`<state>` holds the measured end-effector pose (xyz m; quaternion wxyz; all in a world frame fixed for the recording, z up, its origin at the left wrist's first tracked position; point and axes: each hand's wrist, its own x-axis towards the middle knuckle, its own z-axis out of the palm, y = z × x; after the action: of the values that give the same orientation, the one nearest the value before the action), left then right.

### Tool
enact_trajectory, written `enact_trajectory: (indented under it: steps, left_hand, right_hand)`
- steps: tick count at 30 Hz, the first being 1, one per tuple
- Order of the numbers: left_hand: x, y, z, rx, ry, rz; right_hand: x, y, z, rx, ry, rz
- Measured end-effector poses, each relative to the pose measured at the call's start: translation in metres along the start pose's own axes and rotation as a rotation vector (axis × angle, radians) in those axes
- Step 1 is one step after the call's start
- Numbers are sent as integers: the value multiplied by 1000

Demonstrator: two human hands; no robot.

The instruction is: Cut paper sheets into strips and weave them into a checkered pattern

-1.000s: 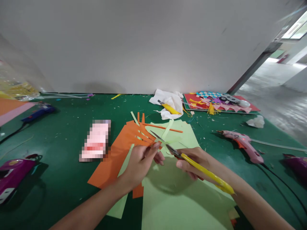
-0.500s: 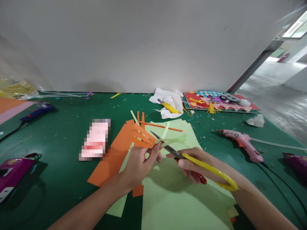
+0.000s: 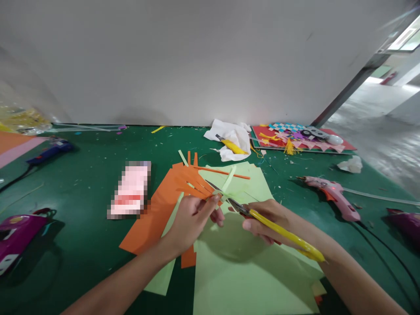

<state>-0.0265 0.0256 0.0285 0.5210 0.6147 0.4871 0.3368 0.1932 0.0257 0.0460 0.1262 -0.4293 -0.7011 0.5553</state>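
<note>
Between the thumb and fingertips of my left hand point(image 3: 193, 218) is a small light green paper piece point(image 3: 218, 196). My right hand point(image 3: 267, 221) grips scissors point(image 3: 278, 228) with a yellow handle loop; the red one is mostly hidden. Their metal blades point up and left, against the green paper at my left fingertips. Motion smears the paper's far end beside the blades. Beneath both hands lie a large light green sheet point(image 3: 236, 271) and, to the left, orange paper point(image 3: 154, 210) with slits cut at its upper side. A thin orange strip point(image 3: 226, 173) lies across the sheets.
On the right lies a pink glue gun point(image 3: 333, 197) with a cord. A yellow cutter point(image 3: 232, 146) rests on white tissue point(image 3: 213, 131). Decorated red card point(image 3: 348, 146) lies at the back right. To the left are a blurred-out pink item point(image 3: 133, 188) and a purple tool point(image 3: 21, 240).
The scissors have turned slightly in my right hand, so less of the red handle shows. The green paper's loose end has shifted and looks blurred. My left hand stays nearly in place.
</note>
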Motion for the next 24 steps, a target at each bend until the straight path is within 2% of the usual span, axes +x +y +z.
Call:
enact_trajectory:
  steps: [6,10,15,21,24]
  left_hand:
    - [0,-1,1,87,91,95]
    - [-1,0,2,129,124,111]
    - [-2,-3,0,135,157,142]
    - [-1,-2,-1,63,80,68]
    - [-2,-1,-1,69,98,41]
  right_hand:
    - [1,-1,2,-46,22,-3]
    - [1,-4,4,-31,17,1]
    - [1,-5,6,-114,56,-105]
    - [1,-2,6,-203,71,-142]
    - [1,-3,6,-218,74,-140]
